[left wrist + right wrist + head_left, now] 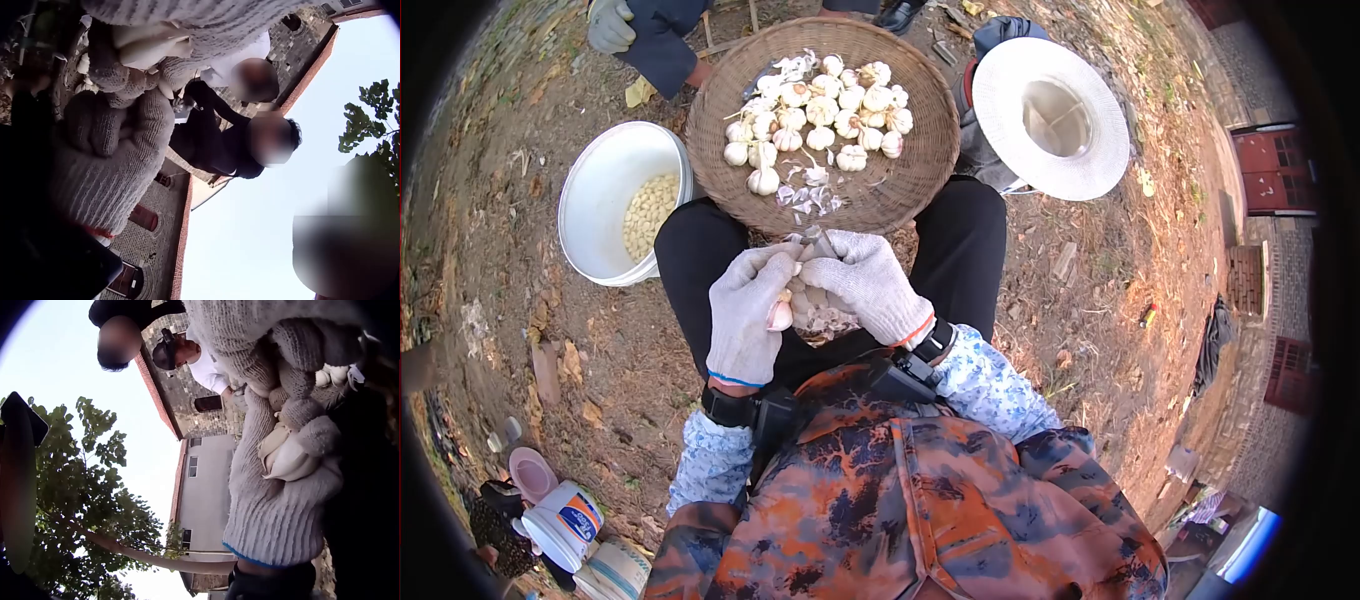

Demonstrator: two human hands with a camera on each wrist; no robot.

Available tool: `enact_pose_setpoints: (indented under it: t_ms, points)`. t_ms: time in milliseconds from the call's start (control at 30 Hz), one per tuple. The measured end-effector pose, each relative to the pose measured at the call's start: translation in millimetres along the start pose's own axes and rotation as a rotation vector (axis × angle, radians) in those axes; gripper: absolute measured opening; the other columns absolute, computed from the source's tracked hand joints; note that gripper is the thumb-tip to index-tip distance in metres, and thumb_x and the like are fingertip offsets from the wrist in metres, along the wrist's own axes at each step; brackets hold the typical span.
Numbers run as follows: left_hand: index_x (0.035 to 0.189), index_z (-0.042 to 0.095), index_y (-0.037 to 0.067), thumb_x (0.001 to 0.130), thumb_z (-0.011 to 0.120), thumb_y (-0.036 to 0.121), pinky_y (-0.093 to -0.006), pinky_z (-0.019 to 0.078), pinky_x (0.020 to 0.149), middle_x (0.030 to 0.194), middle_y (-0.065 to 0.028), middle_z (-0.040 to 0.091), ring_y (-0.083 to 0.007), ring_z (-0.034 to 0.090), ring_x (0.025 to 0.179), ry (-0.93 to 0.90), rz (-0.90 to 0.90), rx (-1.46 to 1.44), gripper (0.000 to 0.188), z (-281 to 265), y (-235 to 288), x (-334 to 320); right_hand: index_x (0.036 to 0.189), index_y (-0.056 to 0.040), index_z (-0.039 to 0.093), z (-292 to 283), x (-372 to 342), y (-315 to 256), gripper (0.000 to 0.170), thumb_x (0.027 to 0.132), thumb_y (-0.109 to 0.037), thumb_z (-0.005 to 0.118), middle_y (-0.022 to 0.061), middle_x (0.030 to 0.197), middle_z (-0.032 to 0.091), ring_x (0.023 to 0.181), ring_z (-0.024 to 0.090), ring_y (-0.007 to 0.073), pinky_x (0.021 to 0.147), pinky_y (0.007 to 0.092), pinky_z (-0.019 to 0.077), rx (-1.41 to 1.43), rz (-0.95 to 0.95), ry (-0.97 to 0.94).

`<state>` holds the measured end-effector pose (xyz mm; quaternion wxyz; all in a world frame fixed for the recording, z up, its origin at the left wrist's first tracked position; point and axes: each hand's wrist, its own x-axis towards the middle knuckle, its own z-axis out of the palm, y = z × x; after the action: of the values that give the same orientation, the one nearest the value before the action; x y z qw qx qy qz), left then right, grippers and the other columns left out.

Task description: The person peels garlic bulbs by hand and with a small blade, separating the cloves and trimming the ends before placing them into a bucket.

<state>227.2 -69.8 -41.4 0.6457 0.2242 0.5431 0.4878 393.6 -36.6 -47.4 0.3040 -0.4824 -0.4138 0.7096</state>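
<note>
Both hands wear white knit gloves and meet over the lap, below the basket's near rim. My left hand (750, 308) keeps a part of a garlic bulb (779, 314) against its palm under curled fingers; its pale cloves and loose skin show in the right wrist view. With thumb and fingers bent, my right hand (872, 285) pinches at a small garlic clove (798, 268) where the fingertips of both hands come together. The gloved fingers mostly cover this clove. Just beyond the hands, a wide wicker basket (705, 150) carries many whole garlic bulbs (821, 110) and shed papery skins (810, 190).
A white bucket (590, 215) with peeled cloves (648, 215) stands left of the basket. To the right is a white brimmed hat (1100, 120). Another person's gloved hand (610, 25) shows at the upper left. More containers, including a labelled bucket (565, 525), sit at lower left.
</note>
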Motion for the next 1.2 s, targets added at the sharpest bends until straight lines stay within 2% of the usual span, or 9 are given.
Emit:
enact_pose_setpoints:
  t_ms: [300,633,700,733,867,933,1067,1167,1200]
  points:
    - [0.125,0.064,-0.004,0.108,0.057,0.032,-0.0276,0.0492,0.054,0.083,-0.0063,0.066,-0.0134,0.062,0.063,-0.116,-0.139,-0.117,0.04,-4.3,-7.0,4.7,0.103,-0.0003,0.074,1.1,3.7,8.9,0.018,0.093,-0.013,0.066,0.0027,0.08,0.071,0.066,0.061,0.0047,0.057,0.0216,0.0479,-0.208,-0.287,0.093]
    - [0.117,0.066,0.002,0.109,0.054,0.039,-0.0259,0.0454,0.053,0.084,-0.002,0.062,-0.0105,0.06,0.064,-0.109,-0.071,-0.26,0.04,-20.5,0.5,5.5,0.11,-0.0008,0.074,-20.6,3.8,3.2,0.022,0.092,-0.014,0.074,0.0049,0.081,0.071,0.068,0.066,0.0122,0.06,0.0243,0.0497,0.092,0.065,-0.044]
    - [0.117,0.064,0.003,0.109,0.052,0.04,-0.0271,0.0445,0.05,0.085,-0.0024,0.063,-0.0119,0.06,0.062,-0.094,-0.119,-0.199,0.04,-26.9,-2.0,8.0,0.118,-0.0056,0.074,-21.9,12.1,22.4,0.03,0.09,-0.016,0.075,0.0125,0.09,0.073,0.08,0.072,0.0278,0.072,0.0347,0.0566,-0.72,-0.637,0.209]
    - [0.117,0.064,0.003,0.109,0.052,0.04,-0.0271,0.0445,0.05,0.085,-0.0024,0.063,-0.0119,0.06,0.062,-0.094,-0.117,-0.2,0.04,-26.9,-3.2,10.5,0.125,-0.0118,0.072,-13.8,1.0,7.4,0.037,0.089,-0.021,0.075,0.018,0.101,0.073,0.096,0.071,0.0372,0.083,0.0422,0.0573,-0.653,-0.394,0.141]
    - [0.114,0.063,0.004,0.11,0.048,0.038,-0.027,0.0447,0.046,0.084,-0.002,0.062,-0.0129,0.061,0.058,-0.165,0.121,0.077,0.037,-19.4,-19.5,17.8,0.13,-0.0071,0.068,16.9,-8.5,-11.4,0.041,0.093,-0.024,0.074,0.0156,0.105,0.074,0.092,0.073,0.0282,0.082,0.0375,0.0576,-0.7,-0.3,-0.101]
    - [0.112,0.063,0.004,0.111,0.046,0.039,-0.0246,0.0506,0.052,0.089,-0.0027,0.064,-0.0137,0.064,0.063,-0.115,-0.183,-0.211,0.039,-15.0,-7.0,10.5,0.126,-0.0062,0.068,17.9,-4.5,-2.4,0.038,0.094,-0.026,0.074,0.0153,0.105,0.074,0.088,0.074,0.0274,0.08,0.0378,0.0582,-0.75,-0.447,-0.094]
    - [0.117,0.064,0.009,0.11,0.048,0.043,-0.0239,0.0462,0.046,0.09,-0.0029,0.07,-0.0101,0.063,0.06,-0.176,-0.222,-0.181,0.038,-7.2,-0.9,4.1,0.12,-0.0037,0.071,14.5,-6.7,-16.7,0.028,0.095,-0.017,0.072,0.0089,0.1,0.074,0.081,0.074,0.0171,0.074,0.0318,0.0596,-0.555,-0.126,-0.322]
    - [0.117,0.064,0.009,0.109,0.048,0.05,-0.0248,0.0473,0.046,0.091,-0.0038,0.071,-0.0106,0.065,0.062,-0.034,-0.266,-0.246,0.045,0.2,2.7,5.5,0.105,-0.0034,0.073,14.0,-6.3,-11.9,0.024,0.089,-0.022,0.076,0.0137,0.084,0.074,0.076,0.075,0.0253,0.07,0.0359,0.0585,-0.5,-0.43,-0.304]
    - [0.117,0.064,0.008,0.108,0.048,0.054,-0.0245,0.0522,0.051,0.091,-0.0045,0.072,-0.0122,0.068,0.067,-0.135,-0.296,-0.226,0.05,-4.3,4.5,4.2,0.112,-0.0026,0.073,13.5,-9.1,-13.1,0.028,0.089,-0.018,0.077,0.0147,0.088,0.075,0.077,0.076,0.0245,0.071,0.0351,0.0589,-0.427,-0.233,-0.31]
